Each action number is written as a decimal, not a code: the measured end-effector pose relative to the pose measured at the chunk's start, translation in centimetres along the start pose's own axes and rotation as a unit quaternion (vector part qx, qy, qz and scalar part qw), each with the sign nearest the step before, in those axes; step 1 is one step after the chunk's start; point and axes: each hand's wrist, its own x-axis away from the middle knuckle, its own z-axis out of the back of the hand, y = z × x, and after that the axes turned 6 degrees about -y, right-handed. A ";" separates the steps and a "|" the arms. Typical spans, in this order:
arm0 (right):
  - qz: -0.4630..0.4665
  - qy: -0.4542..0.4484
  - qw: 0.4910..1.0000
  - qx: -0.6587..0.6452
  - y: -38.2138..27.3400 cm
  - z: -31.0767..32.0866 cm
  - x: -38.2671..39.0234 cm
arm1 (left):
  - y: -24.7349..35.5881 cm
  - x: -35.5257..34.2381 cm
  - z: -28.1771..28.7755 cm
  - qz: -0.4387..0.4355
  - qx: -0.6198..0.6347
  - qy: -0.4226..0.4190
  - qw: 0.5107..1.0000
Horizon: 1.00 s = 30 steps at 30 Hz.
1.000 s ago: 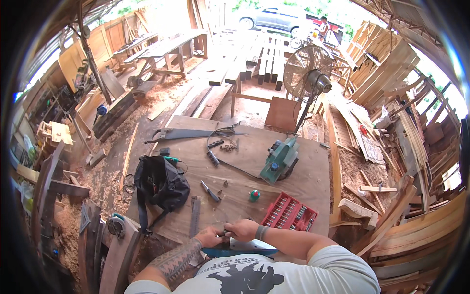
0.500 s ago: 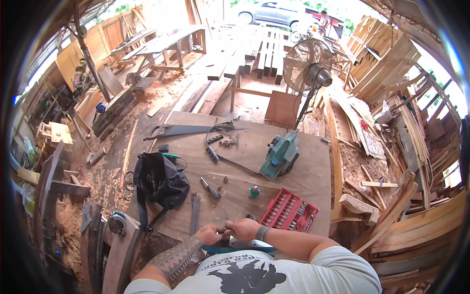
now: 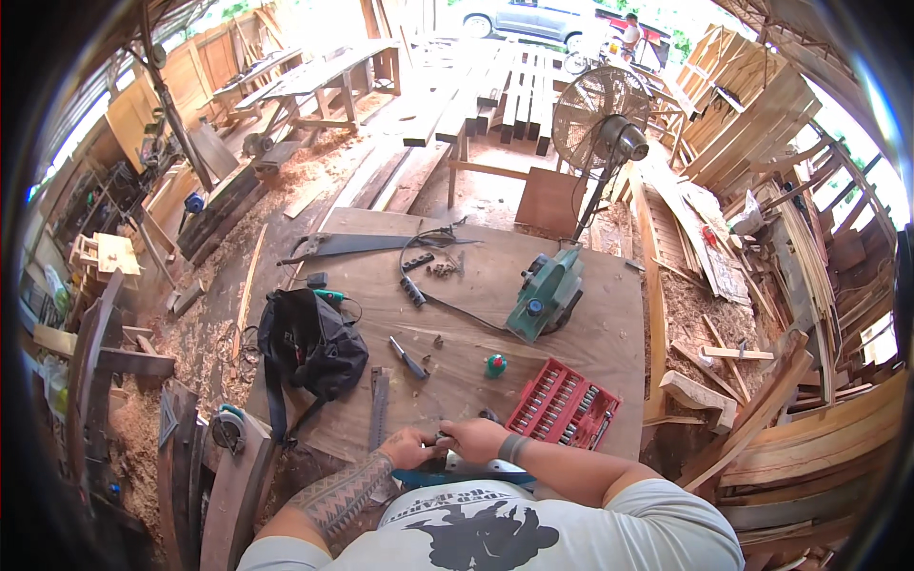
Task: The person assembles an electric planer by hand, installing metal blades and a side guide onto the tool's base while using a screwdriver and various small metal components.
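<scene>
Workshop: open-sided shed, with wood shavings on the floor, stacked boards at right (image 3: 752, 143) and a pedestal fan (image 3: 600, 114) beyond the bench.
Bench top: wide brown wooden board (image 3: 457, 324), seen from above.
Right hand (image 3: 474, 441): fingers bent nearly closed, thumb and forefinger pinching a small dark piece (image 3: 441, 437), too small to identify.
Left hand (image 3: 409, 450): fingers curled in, tips beside that piece; whether they grip it, I cannot tell.
Small dark piece: between the two hands, at the bench's near edge.
Below the hands: blue-sided tool with a pale metal face (image 3: 495, 473), partly hidden by hands and shirt.
Right of the hands: open red case (image 3: 558, 406) holding rows of metal bits.
Ahead: red-and-green bottle (image 3: 496, 365), slim-handled tool (image 3: 409, 359), green power planer (image 3: 547, 295).
Left side: metal ruler (image 3: 379, 404), black bag (image 3: 309, 347).
Far edge: handsaw (image 3: 367, 245), lying flat.
</scene>
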 end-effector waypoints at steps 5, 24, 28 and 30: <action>-0.031 -0.069 0.993 -0.088 0.2 2.9 0.2 | 0.5 -0.9 1.0 -0.012 0.023 -0.010 1.000; 0.009 -0.009 0.988 -0.154 2.0 1.7 -2.1 | -3.1 -2.6 1.3 -0.133 0.131 -0.079 0.979; 0.012 -0.018 0.981 -0.195 2.2 2.4 -2.3 | -4.3 -3.5 1.0 -0.045 0.249 -0.099 0.962; 0.019 -0.044 0.981 -0.189 1.8 2.8 -2.3 | -4.0 -3.2 1.5 -0.123 0.195 -0.118 0.966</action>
